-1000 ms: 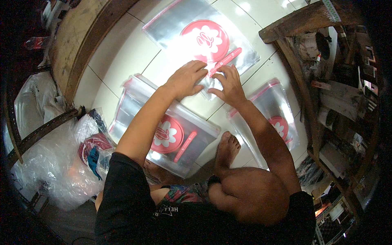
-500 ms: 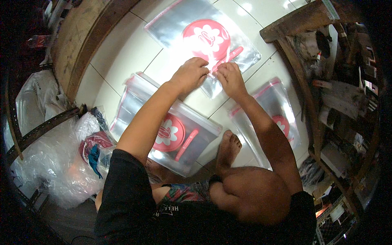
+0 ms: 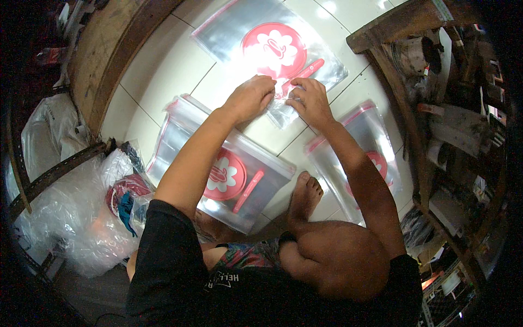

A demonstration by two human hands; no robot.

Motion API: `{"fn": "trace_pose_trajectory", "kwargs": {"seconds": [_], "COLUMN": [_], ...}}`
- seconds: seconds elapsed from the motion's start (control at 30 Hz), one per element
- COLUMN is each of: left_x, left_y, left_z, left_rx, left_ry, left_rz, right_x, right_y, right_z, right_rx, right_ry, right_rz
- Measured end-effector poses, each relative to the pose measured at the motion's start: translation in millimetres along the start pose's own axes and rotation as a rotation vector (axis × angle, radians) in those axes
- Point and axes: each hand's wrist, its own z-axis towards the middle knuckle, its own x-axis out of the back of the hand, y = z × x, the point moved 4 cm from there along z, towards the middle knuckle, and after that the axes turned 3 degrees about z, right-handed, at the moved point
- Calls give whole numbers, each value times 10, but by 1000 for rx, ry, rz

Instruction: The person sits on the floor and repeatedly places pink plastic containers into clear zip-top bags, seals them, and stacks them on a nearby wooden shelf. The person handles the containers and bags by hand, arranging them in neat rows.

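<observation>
A large clear plastic bag [image 3: 229, 34] with a pink round flower print and a pink bar lies flat on the tiles in front of me. At its near edge my left hand [image 3: 251, 99] is closed, fingertips pressed together on the crumpled film. Opposite it, my right hand [image 3: 312, 102] curls its finger and thumb round the same edge, just below the pink bar. Glare washes out part of the film between the hands, so the exact grip is hard to see.
Under my left forearm lies a stack of similar bags [image 3: 267, 188]. More printed bags [image 3: 348, 139] lie beneath my right forearm. Loose clear plastic [image 3: 65, 218] heaps at the left. A wooden frame [image 3: 376, 43] and a cluttered rack stand on the right; my bare foot [image 3: 306, 196] rests between the bags.
My right finger and thumb have spread slightly and shifted a little at the bag's near edge. The left hand has barely moved. The flat bag has slid very slightly away.
</observation>
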Motion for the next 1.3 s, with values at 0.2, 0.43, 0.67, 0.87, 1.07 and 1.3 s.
{"fn": "trace_pose_trajectory", "kwargs": {"seconds": [0.2,0.43,0.67,0.87,1.07,1.3], "left_x": [57,-16,92,28,76,34], "left_y": [21,-118,9,-17,2,-38], "left_z": [-49,24,11,30,-62,13], "left_rx": [-36,-107,-55,-118,-40,5], "left_ry": [-26,-42,-29,-45,25,44], "left_rz": [-3,61,54,91,52,10], "right_x": [31,88,126,47,78,135], "right_y": [100,156,16,133,232,77], "right_z": [28,71,-49,26,82,-40], "right_rx": [-58,-109,116,37,-22,168], "right_ry": [-52,-116,-58,-79,-137,-58], "right_rz": [128,275,60,31,161,22]}}
